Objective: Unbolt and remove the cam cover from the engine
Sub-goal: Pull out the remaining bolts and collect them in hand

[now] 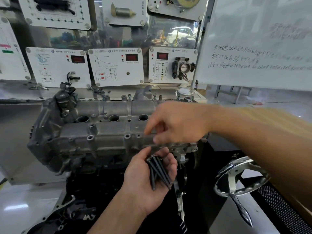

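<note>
engine (55, 149) on its stand, cover (104, 130) seated on top, not yet lifted. nearer bolt holes look empty. left hand (138, 181) grips a bundle of dark bolts (158, 173); right hand (179, 124) reaches to the cover's front edge, fingers curled, too blurred to tell if pinching. lifting off remains, i'd say.

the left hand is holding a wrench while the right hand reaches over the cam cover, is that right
Not quite. The left hand holds a bunch of dark bolts, not a wrench; the head view shows them lying across its palm. The rest stands: the right hand reaches over the cam cover.
</note>
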### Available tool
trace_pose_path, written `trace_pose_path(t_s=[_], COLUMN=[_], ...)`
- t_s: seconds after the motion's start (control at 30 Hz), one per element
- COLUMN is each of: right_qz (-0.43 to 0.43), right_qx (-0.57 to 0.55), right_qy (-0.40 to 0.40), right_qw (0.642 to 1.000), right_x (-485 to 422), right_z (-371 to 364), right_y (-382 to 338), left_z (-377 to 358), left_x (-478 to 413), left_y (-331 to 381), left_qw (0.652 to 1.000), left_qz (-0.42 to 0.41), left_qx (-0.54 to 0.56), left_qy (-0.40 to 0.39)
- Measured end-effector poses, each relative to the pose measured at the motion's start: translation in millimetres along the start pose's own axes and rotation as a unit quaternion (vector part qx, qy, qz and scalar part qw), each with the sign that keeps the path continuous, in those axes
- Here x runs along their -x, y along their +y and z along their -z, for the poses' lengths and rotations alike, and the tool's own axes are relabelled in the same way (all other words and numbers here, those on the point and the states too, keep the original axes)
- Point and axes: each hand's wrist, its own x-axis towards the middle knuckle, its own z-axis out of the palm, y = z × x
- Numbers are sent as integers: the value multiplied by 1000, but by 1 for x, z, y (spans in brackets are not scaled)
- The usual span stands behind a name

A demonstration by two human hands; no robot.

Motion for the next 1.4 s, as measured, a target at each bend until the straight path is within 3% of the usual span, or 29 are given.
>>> trace_pose_path(t_s=[0.13, 0.27, 0.47, 0.87, 1.13, 1.27, 1.4], right_qz=[-116, -230, -184, -160, -106, -145, -189], right_qx=[62, 107, 1, 134, 150, 100, 156], right_qy=[96, 1, 57, 17, 14, 56, 47], right_qw=[987, 967, 981, 978, 983, 983, 968], right_x=[23, 43, 54, 41, 46, 51, 44], right_z=[23, 15, 7, -2, -3, 0, -2], right_y=[43, 73, 69, 57, 55, 54, 52], left_z=[-8, -15, -26, -26, -21, -19, -19], left_x=[-4, -9, -16, -18, -21, -25, -27], left_y=[-6, -13, -20, -29, -23, -23, -26], left_qw=[1000, 999, 999, 994, 994, 994, 994], left_qz=[20, 43, 54, 100, 94, 94, 97], left_qx=[6, 11, 2, 46, 49, 52, 58], left_qy=[1, -8, -7, 3, 2, -8, -11])
